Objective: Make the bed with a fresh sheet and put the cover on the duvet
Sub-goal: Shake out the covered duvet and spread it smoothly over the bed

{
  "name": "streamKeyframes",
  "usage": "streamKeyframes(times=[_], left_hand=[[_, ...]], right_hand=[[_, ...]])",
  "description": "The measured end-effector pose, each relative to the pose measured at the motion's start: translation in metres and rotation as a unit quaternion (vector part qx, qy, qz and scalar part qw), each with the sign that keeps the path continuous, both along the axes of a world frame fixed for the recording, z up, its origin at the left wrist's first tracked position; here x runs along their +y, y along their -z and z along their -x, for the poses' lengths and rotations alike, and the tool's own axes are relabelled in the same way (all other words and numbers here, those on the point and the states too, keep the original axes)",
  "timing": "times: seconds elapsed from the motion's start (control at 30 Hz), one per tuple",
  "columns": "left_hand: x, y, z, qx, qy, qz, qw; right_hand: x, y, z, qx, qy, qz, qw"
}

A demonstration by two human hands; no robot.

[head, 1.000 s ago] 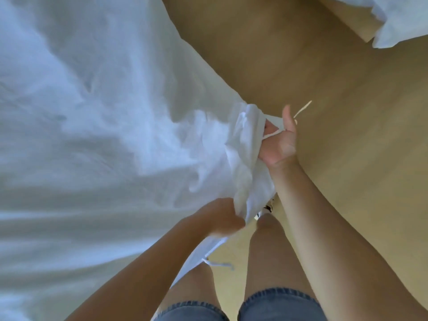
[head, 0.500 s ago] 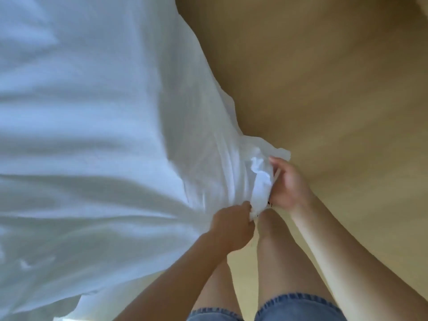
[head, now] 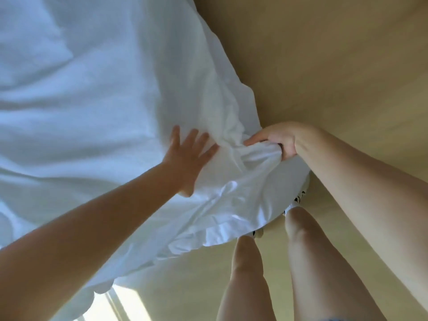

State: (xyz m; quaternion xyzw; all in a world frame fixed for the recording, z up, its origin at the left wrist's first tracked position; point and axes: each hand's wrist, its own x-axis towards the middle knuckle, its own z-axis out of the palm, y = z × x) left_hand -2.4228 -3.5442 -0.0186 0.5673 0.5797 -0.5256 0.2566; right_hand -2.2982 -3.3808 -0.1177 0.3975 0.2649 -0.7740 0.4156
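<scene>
1. Two hands are on the white crumpled cotton bedding (head: pixel 104 112). It fills the left and centre of the view, and its near corner overhangs the smooth tan floor (head: pixel 324 66).
2. Left hand (head: pixel 187 163): flat, fingers straight and spread, palm pressing down on the cloth just inboard of that corner. It grasps nothing.
3. Right hand (head: pixel 278 140): fingers curled tight round the bunched corner wad (head: pixel 257 156), thumb laid along the top. The wad sits just beside the left fingertips, with a ridge of folds between them.
4. Sheet or duvet cover: can't tell. The puffy bulk and flat hemmed border along the near edge suggest a duvet inside its cover, but that's a guess.
5. Step in hand, my read: squaring off this corner, with one hand pinning and the other pulling the corner out.
6. Progress: not close. Long wrinkles run across the surface, and the near edge hangs loose above the person's bare knees (head: pixel 247 262). A black-and-white patterned shoe (head: pixel 298 200) peeks out under the edge.
7. Next move needs:
   - a firm pin from the left palm
   - a pull on the wad outward along the corner's diagonal, with even tension
   - then letting go of the wad and flattening the ridge between the hands
8. Risk: pulling without the pin likely drags the whole cloth toward the floor.
</scene>
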Motion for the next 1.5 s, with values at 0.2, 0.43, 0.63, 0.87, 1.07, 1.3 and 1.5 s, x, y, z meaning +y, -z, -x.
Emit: streamKeyframes(times=[0.2,0.43,0.63,0.87,1.07,1.3,1.5], left_hand=[[-0.003,-0.007,0.02,-0.073,0.075,-0.179,0.978],[-0.053,-0.122,0.154,0.17,-0.232,-0.141,0.947],[-0.065,-0.144,0.15,0.229,-0.215,-0.222,0.923],[-0.045,-0.101,0.086,0.091,-0.176,-0.258,0.946],[-0.049,-0.067,0.032,-0.009,-0.086,-0.172,0.981],[-0.109,-0.108,0.171,0.173,-0.183,-0.392,0.885],[-0.177,-0.1,0.199,0.064,-0.219,-0.45,0.863]], right_hand=[[-0.01,0.01,0.016,-0.063,0.177,-0.167,0.968],[-0.028,-0.002,-0.031,-0.085,0.298,-0.068,0.948],[-0.116,-0.024,-0.064,-0.126,0.334,-0.068,0.932],[-0.132,-0.019,-0.048,-0.093,0.382,-0.07,0.917],[-0.163,-0.072,-0.03,-0.019,0.214,0.022,0.976],[-0.277,-0.161,0.002,0.074,0.214,0.215,0.95],[-0.346,-0.134,0.053,0.047,0.296,-0.199,0.933]])
